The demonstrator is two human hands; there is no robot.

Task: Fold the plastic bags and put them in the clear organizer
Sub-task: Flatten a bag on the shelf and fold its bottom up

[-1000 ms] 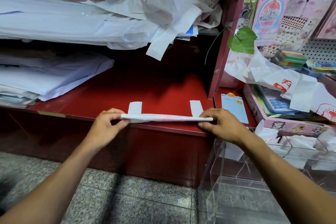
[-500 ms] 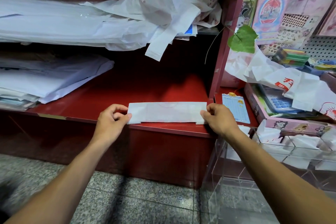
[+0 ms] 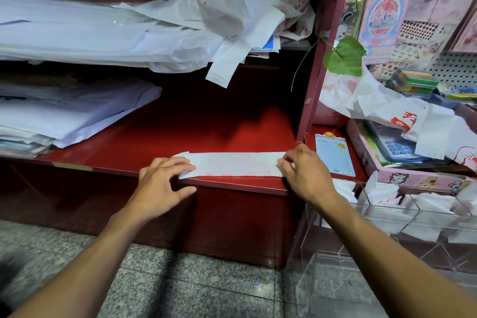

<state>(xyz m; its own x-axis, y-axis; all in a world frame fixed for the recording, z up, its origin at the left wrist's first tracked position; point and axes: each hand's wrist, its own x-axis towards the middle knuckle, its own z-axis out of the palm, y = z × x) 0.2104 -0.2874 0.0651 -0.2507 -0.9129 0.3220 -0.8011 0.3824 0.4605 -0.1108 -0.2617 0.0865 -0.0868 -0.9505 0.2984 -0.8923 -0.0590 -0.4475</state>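
Note:
A white plastic bag [image 3: 232, 165], folded into a long flat strip, lies along the front edge of the red shelf [image 3: 206, 134]. Its left end is turned over into a slanted corner. My left hand [image 3: 162, 183] rests flat on that end with straight fingers, the thumb hanging over the shelf edge. At the strip's right end my right hand [image 3: 304, 173] holds it with curled fingertips. The clear organizer [image 3: 387, 217] stands low on the right, beside the shelf unit, with several folded white bags [image 3: 382, 188] in its compartments.
A heap of loose white bags [image 3: 245, 8] fills the upper shelf. White sheet stacks [image 3: 64, 111] lie at the left. A blue card [image 3: 335, 157], a pink tray with a calculator [image 3: 397, 147] and more crumpled bags [image 3: 387, 108] sit right. Granite floor below.
The strip, held up on edge a second ago, was laid flat on the shelf. Its left end is now folded over, and my left hand went from pinching it to lying flat.

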